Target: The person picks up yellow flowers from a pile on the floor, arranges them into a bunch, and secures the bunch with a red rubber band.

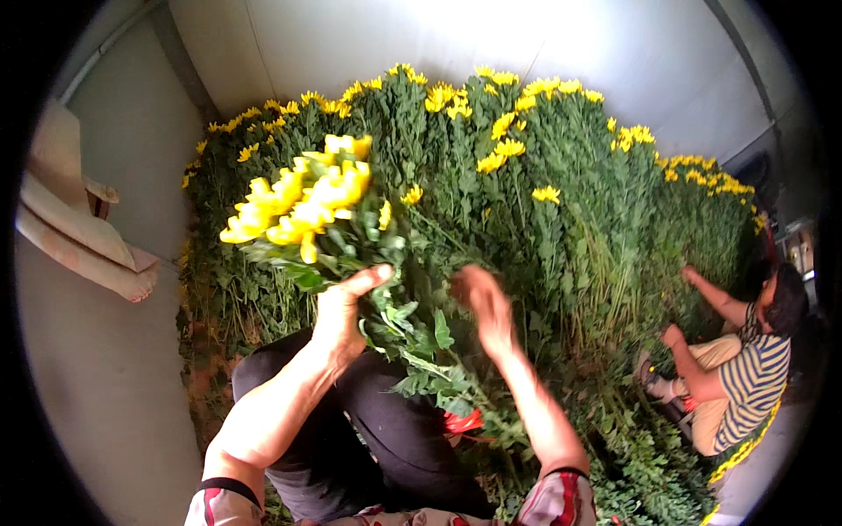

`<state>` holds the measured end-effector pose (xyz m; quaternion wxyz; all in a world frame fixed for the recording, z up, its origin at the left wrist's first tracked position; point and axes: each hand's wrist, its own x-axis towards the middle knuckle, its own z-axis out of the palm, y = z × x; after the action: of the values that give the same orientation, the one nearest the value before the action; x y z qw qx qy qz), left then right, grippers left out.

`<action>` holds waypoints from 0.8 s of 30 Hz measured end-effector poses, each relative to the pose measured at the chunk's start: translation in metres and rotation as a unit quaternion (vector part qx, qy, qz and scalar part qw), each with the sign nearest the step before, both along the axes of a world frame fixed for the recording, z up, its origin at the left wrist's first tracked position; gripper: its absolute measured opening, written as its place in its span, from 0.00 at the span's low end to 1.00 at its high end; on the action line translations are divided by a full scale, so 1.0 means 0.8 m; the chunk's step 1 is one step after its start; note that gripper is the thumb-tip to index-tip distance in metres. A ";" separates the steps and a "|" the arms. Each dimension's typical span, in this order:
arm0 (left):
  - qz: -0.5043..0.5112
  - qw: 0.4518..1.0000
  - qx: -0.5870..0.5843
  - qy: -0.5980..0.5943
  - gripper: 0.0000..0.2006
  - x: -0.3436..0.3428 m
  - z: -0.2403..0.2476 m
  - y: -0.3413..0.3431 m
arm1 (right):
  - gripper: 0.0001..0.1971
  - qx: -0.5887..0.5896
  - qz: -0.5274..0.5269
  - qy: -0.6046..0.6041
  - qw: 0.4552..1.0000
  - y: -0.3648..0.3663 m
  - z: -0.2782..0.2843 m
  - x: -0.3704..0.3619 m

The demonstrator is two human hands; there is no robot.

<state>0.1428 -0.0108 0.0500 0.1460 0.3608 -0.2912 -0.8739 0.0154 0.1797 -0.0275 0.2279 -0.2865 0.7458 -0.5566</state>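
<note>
A bunch of yellow chrysanthemums [307,197] is in my left hand [338,316], which is closed around the leafy stems just below the blooms. The flower heads point up and to the left, while the stems slant down to the right across my knees. My right hand [485,307] is to the right of the bunch, above the stems. Motion smears its fingers, so I cannot make out whether they hold anything. Lower down, beside my knee, a bright red strip-like thing [462,422] shows under the stems.
A tall bank of cut yellow chrysanthemums [570,210] stands against the pale wall [351,44] ahead. At the right another person [737,377] in a striped shirt crouches, hands at the stems. Rolled beige material [83,228] hangs at the left. Loose greenery [631,465] covers the lower right.
</note>
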 end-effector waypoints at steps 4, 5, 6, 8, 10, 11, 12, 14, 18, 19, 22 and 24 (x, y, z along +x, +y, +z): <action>-0.015 0.997 0.065 0.032 0.13 -0.001 0.000 -0.001 | 0.31 0.319 -0.084 0.227 0.916 0.030 -0.151 -0.083; -0.012 0.998 0.053 0.016 0.13 -0.004 -0.002 0.004 | 0.31 0.372 -0.082 0.278 0.882 0.037 -0.193 -0.093; -0.009 0.999 0.031 -0.010 0.13 -0.004 -0.020 0.003 | 0.31 0.420 -0.075 0.326 0.844 0.039 -0.224 -0.098; -0.018 0.999 0.017 -0.022 0.13 -0.007 -0.015 0.012 | 0.34 0.423 -0.065 0.335 0.839 0.034 -0.247 -0.107; -0.026 0.999 0.035 -0.031 0.13 -0.008 -0.022 0.008 | 0.36 0.423 -0.052 0.380 0.821 0.014 -0.249 -0.112; -0.017 0.998 0.039 -0.037 0.12 -0.002 -0.025 0.000 | 0.33 0.378 -0.041 0.436 0.816 -0.008 -0.216 -0.102; -0.027 0.998 0.041 -0.035 0.12 -0.010 -0.027 0.003 | 0.32 0.411 -0.014 0.411 0.813 0.003 -0.223 -0.113; -0.046 0.997 0.043 -0.037 0.12 -0.021 -0.032 0.009 | 0.28 0.472 0.041 0.354 0.807 0.020 -0.251 -0.132; -0.021 0.998 0.038 -0.040 0.13 -0.026 -0.036 0.012 | 0.20 0.388 0.033 0.324 0.862 0.025 -0.246 -0.139; -0.020 0.999 0.037 -0.035 0.13 -0.024 -0.033 0.012 | 0.20 0.377 0.028 0.299 0.876 0.019 -0.224 -0.137; -0.028 0.998 0.051 -0.034 0.13 -0.022 -0.034 0.010 | 0.20 0.339 -0.009 0.139 0.931 0.011 -0.113 -0.145; -0.024 0.999 0.031 -0.032 0.13 -0.021 -0.037 0.009 | 0.23 0.207 -0.036 0.019 0.978 0.004 -0.021 -0.137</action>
<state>0.1257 -0.0033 0.0203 0.1041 0.3857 -0.2773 -0.8738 -0.0945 0.1832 -0.0444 0.2477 -0.2171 0.8588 -0.3924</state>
